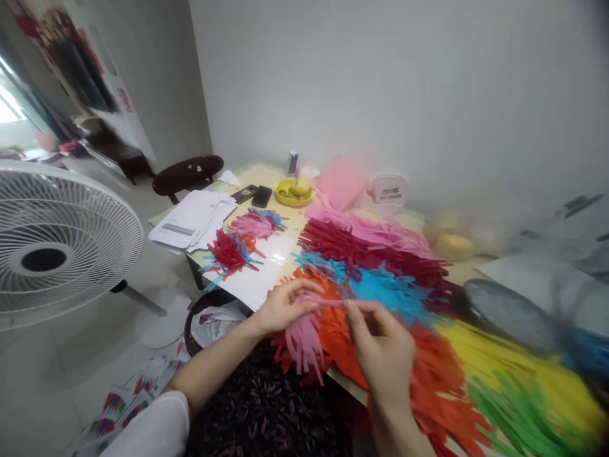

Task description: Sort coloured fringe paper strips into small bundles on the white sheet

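Note:
A pink paper tassel [304, 339] hangs from my left hand [287, 306], whose fingers are wrapped round its upper part. From there its pink top strip runs across to my right hand [383, 346], where thumb and fingertips pinch the end. Both hands are above an orange fringed paper pile [342, 349] at the table's near edge. Beyond them lie fringed papers in blue [390, 292], dark red [366, 247] and pink [375, 228]. Yellow fringe [518, 368] and green fringe [523, 412] spread to the right.
Finished-looking tassel bundles, one pink [254, 225] and one red [231, 251], lie left on a white sheet. Behind are papers [190, 222], phones [261, 196] and a yellow fruit dish [294, 200]. A large fan [71, 247] and a lined bin [216, 324] stand left.

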Motion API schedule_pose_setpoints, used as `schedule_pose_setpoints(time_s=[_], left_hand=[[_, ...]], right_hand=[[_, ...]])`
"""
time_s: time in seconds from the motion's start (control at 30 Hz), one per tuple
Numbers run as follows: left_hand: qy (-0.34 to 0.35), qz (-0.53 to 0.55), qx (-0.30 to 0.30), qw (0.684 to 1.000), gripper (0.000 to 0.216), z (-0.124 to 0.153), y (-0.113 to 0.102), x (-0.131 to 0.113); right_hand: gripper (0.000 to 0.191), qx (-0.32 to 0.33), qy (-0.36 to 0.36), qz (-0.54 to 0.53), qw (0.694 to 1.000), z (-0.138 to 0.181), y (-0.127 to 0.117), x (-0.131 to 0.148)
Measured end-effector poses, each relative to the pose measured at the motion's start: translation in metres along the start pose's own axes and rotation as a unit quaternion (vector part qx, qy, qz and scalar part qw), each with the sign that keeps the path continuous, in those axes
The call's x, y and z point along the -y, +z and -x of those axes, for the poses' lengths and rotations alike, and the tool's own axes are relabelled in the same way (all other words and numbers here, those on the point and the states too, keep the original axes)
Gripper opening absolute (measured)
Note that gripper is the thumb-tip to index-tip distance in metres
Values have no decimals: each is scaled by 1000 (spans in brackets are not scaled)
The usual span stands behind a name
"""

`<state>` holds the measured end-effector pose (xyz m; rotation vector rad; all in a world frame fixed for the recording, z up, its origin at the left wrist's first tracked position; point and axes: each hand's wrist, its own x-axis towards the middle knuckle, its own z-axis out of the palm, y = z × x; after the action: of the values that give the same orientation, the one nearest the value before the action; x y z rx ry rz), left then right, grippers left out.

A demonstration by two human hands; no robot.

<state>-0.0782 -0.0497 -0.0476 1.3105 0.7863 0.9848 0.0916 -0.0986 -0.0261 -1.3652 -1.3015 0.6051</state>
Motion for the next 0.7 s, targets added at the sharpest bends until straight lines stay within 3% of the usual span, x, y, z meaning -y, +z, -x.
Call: schedule_pose_setpoints(time_s=[0.07,0.1,0.17,0.23,0.27,0.33,0.43,0.53,0.6,0.7], left_hand=[[12,-114,-58,992,27,7,-41,-2],[21,-196,-135,971,19,11,-65,-6],[50,-349,-327,877,18,16,-110,-14],[60,-424,-385,818,22,15,-142,-17],[54,-485,-374,789,24,13,-152,-15],[30,-569,-313,760,23,6,-157,-2],[-9,-607,-237,759,17,-4,-148,30],[-40,-629,-204,749,17,-8,-142,51],[-52,-646,-194,736,18,-8,-143,48],[-55,-669,-175,720,16,-3,-141,22]], right_hand=[[33,60,18,9,998,3,7,-10],[35,74,29,9,997,5,9,-15],[38,72,46,4,996,7,12,-23],[39,67,49,0,997,8,14,-25],[39,67,46,-1,997,7,14,-25],[38,66,42,3,997,6,12,-24],[38,46,48,19,998,3,1,-24],[40,20,62,38,997,2,-17,-29],[42,3,80,44,996,5,-31,-33],[43,-35,104,63,992,11,-59,-46]])
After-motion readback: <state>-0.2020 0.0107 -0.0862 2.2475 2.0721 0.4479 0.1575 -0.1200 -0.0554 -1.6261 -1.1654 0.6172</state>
